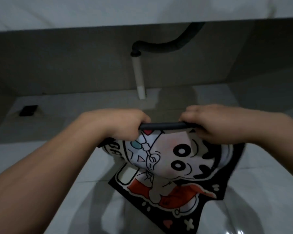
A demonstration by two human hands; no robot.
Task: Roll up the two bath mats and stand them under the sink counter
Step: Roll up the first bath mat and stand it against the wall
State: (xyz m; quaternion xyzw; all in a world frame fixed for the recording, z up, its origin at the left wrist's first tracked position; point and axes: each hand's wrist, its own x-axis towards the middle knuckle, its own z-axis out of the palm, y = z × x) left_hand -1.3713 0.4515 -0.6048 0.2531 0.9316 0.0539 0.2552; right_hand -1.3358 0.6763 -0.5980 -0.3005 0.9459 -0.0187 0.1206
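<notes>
A black bath mat [172, 168] printed with a cartoon boy in a red shirt hangs in front of me, its far edge curled over into a thin dark roll. My left hand [123, 124] grips the left end of that rolled edge. My right hand [208, 122] grips the right end. The lower part of the mat droops onto the pale tiled floor. Above runs the white sink counter [142, 10], with dim space beneath it. I see only one mat.
Under the counter a white drain pipe [139, 78] drops to the floor, joined at its top to a dark flexible hose [176, 46]. A small dark square floor drain [28, 110] sits at the left. Grey walls close the recess at the back and both sides.
</notes>
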